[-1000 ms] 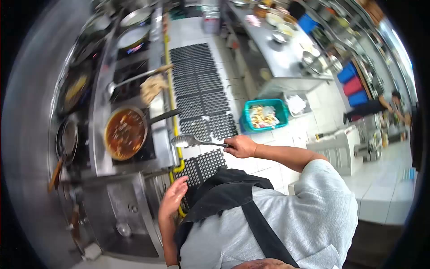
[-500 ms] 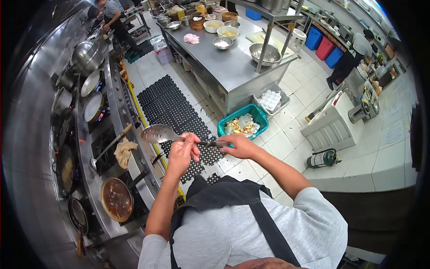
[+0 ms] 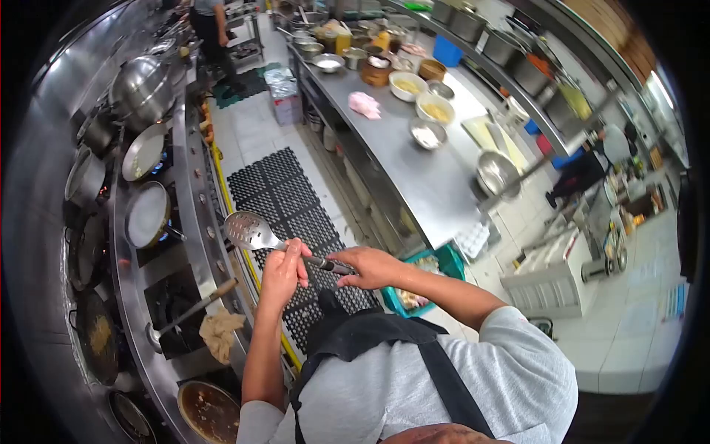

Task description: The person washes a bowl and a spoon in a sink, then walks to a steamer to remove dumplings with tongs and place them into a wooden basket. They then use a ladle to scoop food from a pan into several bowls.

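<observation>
A metal slotted spoon (image 3: 250, 230) with a dark handle is held across in front of my apron, its bowl to the left. My left hand (image 3: 279, 275) is wrapped round the handle near the bowl. Over at the handle's end, my right hand (image 3: 370, 268) has its fingers and thumb about the grip. Left of the hands, a ladle (image 3: 181, 322) with a wooden handle lies on the stove (image 3: 133, 296) beside a crumpled tan cloth (image 3: 221, 333). A pan of brown sauce (image 3: 211, 411) stands below the cloth, partly cut off by my arm.
Pans, including a pale-filled pan (image 3: 148, 214), line the stove at left. A steel table (image 3: 414, 170) carries several bowls and a pink cloth (image 3: 364, 105). Behind my right arm is a teal bin (image 3: 451, 259). Black mats (image 3: 274, 192) cover the aisle. Two people work farther off.
The view has turned toward the aisle, so the steel table and stove shift in the frame. The slotted spoon stays in my hands, its handle now sloping down more to the right.
</observation>
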Motion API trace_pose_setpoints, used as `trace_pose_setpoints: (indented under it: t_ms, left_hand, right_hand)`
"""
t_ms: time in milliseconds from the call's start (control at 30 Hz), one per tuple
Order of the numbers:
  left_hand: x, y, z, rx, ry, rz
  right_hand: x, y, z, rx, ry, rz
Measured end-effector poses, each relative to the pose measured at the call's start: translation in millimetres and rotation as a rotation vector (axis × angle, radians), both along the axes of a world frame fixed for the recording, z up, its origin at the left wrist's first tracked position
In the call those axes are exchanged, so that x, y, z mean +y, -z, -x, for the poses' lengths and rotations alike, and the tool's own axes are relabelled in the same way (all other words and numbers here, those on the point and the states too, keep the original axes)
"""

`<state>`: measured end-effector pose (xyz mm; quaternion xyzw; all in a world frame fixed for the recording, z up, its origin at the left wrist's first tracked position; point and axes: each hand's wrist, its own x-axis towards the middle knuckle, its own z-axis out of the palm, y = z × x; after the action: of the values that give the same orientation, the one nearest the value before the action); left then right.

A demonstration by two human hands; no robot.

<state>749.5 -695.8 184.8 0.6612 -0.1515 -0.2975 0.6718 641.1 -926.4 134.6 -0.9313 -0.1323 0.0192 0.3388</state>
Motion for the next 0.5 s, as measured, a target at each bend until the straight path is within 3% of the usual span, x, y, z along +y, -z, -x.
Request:
trace_pose_setpoints:
  t_ms: [100,233,267,367,433,500]
  left_hand:
    - [-15,-16,-68,0.039,-0.055,0.065]
    - [-37,-36,-150,0.063,-0.116,0.091]
    - [-39,-42,-172,-0.028,-0.067,-0.048]
    - [-42,3,-239,-0.185,0.035,-0.227]
    - [-42,23,-282,-0.127,0.119,-0.349]
    - [-44,45,-315,0.174,0.248,-0.263]
  right_hand:
    - [-6,-24,-74,0.190,0.016,-0.064]
    - [-16,-32,-151,0.128,0.137,-0.256]
    - [-19,-28,-171,0.012,0.169,-0.285]
    - [-49,4,-242,-0.006,0.242,-0.221]
    - [-79,27,-297,0.127,0.246,-0.274]
    - [-110,48,-347,0.910,0.391,-0.929]
